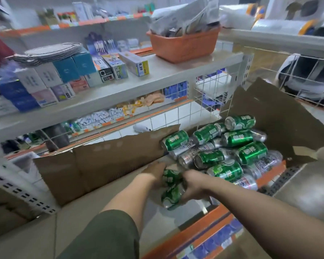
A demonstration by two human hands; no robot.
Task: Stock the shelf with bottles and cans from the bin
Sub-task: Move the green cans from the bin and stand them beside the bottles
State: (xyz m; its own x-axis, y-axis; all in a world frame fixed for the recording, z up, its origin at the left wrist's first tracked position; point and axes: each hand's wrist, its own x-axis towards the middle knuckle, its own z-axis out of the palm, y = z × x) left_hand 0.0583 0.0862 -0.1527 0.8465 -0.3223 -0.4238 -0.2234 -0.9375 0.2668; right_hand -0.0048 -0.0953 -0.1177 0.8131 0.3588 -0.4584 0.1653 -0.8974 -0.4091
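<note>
Head view. Both forearms reach forward into an open cardboard box (pixel 101 165) that sits on a low board of the shelf unit (pixel 166 71), behind an orange price strip (pixel 204 227).

The left hand (pixel 154 171) has its fingers curled over the far end of the upper green can (pixel 172 178). The right hand (pixel 193 186) closes from the opposite side, its fingers wrapped under the lower green can (pixel 171 197). The two cans lie on their sides, touching, pressed between the hands. Motion blur softens this area, so the right thumb may also bear on the upper can.

Just beyond the right hand, at the right end of the box, lies the pile of cans (pixel 230 146) — green ones and silver ones mixed, all on their sides and stacked loosely on each other. The box flaps stand up behind and to the right of the pile.

On the board above — small cartons (pixel 67 71) in rows, a stack of oval plates (pixel 51 52) resting on them, and an orange basket (pixel 183 43) filled with grey packets (pixel 185 19). A white wire grid (pixel 209 94) closes the end of the unit, beside the raised flap.
</note>
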